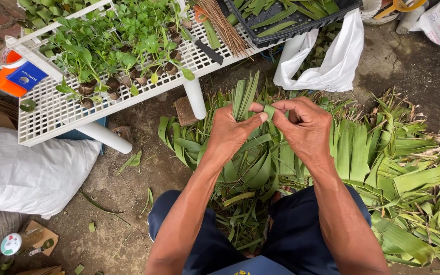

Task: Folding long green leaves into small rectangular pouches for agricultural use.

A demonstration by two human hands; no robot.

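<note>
Spreading across the bare ground (128, 203) from centre to the right edge: a heap of cut green leaves (383, 168), long flat strips, overlapping; its far right and lower parts run out of view.

White perforated desk (52, 109), upper left, on round white legs, carrying small seedlings (118, 51) in dark rolled pots; its left and top ends are cut off.

White sack (21, 175), left, partly out of view. White plastic bag (332, 61) hanging below a black crate (301, 20) of leaf pieces at top, the crate cropped by the top edge.

Bundle of thin brown sticks (225, 25) lying on the desk's right end.

Person's legs in dark blue trousers, knees apart, bottom centre; body above not seen.

Left hand (230, 132): forearm raised from lower left, fingers curled, thumb and forefinger pinched on a narrow green leaf strip (269, 111). Right hand (306, 127): back toward the viewer, fingers bent inward, gripping the same strip from the other side. Strip held between both hands above the heap; its form is largely hidden by the fingers, fold or loop not discernible.
</note>
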